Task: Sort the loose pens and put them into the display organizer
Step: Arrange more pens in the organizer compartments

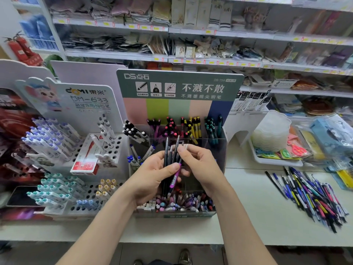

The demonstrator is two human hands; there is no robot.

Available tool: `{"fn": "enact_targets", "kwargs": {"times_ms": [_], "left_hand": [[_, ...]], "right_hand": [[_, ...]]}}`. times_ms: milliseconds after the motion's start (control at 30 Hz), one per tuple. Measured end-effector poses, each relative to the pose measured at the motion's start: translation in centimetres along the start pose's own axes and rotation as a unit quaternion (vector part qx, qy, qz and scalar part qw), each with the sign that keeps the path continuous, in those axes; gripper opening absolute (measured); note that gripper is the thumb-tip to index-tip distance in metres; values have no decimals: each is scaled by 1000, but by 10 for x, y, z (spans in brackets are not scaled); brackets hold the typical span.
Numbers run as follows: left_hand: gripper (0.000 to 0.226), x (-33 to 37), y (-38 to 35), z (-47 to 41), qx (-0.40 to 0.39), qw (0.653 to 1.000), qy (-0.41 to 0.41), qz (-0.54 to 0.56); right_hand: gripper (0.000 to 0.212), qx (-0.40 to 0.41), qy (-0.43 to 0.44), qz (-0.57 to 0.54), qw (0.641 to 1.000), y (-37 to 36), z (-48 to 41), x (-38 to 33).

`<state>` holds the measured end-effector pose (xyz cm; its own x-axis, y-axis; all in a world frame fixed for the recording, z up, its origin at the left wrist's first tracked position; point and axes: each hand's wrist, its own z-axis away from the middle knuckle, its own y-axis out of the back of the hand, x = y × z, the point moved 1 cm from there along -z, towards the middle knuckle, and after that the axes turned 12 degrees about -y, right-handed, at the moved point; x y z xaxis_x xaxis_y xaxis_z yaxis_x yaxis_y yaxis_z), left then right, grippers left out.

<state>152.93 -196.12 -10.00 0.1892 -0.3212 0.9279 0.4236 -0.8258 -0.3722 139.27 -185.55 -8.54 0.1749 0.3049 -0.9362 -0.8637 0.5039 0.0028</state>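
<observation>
A white table (254,211) is carrying everything, and the display organizer (179,87) with its green header card is standing at the middle of it, its back compartments holding upright pens sorted by cap colour. A pile of loose pens (313,196) is lying on the table well to the right of the organizer (many colours, all jumbled). In front of the organizer's clear compartments the left hand (150,178) is gripping a small bundle of dark pens (166,152) upright, its fingers curling round them and the thumb pressing on a purple pen (175,177) at the bundle's front. The right hand (200,165) is pinching the upper part of the bundle between thumb and fingers.
</observation>
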Motion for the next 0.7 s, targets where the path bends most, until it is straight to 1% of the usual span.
{"fn": "enact_targets", "kwargs": {"times_ms": [67, 133, 267, 333, 400, 467, 533, 600, 700], "left_hand": [[41, 3, 4, 4, -16, 1000, 7, 0], [37, 4, 5, 9, -37, 999, 17, -6], [23, 4, 10, 15, -66, 997, 22, -28], [22, 6, 14, 15, -82, 995, 32, -52], [21, 10, 14, 18, -109, 992, 38, -49], [17, 14, 14, 21, -125, 991, 35, -43], [15, 18, 14, 22, -125, 990, 25, -66], [11, 21, 16, 22, -122, 987, 16, -99], [6, 25, 19, 22, -128, 983, 19, -127]], "right_hand": [[26, -34, -23, -43, 998, -8, 2, 2], [25, -37, -48, -63, 996, -14, 2, 4], [32, 36, -72, -96, 992, -27, 1, 3], [34, 73, -81, -122, 987, -33, 1, 1], [34, 102, -89, -146, 980, -36, -1, -1], [32, 109, -99, -161, 976, -37, -4, 0], [30, 111, -99, -162, 976, -37, -5, 1], [29, 118, -88, -162, 976, -38, -6, 1], [22, 126, -57, -200, 970, -41, -4, -2]]}}
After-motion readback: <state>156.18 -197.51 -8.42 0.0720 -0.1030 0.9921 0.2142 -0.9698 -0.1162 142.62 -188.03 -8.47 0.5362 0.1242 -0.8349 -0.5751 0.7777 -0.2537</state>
